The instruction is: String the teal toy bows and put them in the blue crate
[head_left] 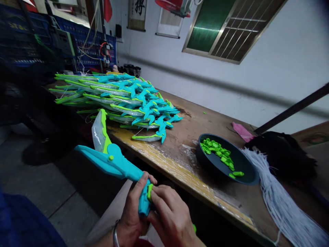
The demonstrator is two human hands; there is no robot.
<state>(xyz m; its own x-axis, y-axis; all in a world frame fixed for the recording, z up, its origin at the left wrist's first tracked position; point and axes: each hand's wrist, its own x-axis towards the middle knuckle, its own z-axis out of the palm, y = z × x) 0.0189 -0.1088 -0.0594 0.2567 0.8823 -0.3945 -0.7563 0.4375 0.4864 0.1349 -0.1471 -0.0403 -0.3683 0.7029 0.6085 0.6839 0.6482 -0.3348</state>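
Below the table's front edge, my left hand (132, 211) is wrapped round the handle of a turquoise plastic toy bow (120, 163). The toy tilts up to the left, and a lime-green limb with a clear film cover (100, 133) rises from its far end. My right hand (171, 212) is closed, its fingers pinching a small lime-green plastic piece (149, 192) against the handle's side. A bit of green also shows beside the right palm; what it belongs to is hidden.
Many similar toys (144, 103) lie piled on the wooden table (190, 144). At right stands a dark round bowl (203, 161) holding several green pieces (218, 151). Beside it lie a bundle of white strings (280, 202), a pink cloth (243, 132) and a black bag (285, 151).
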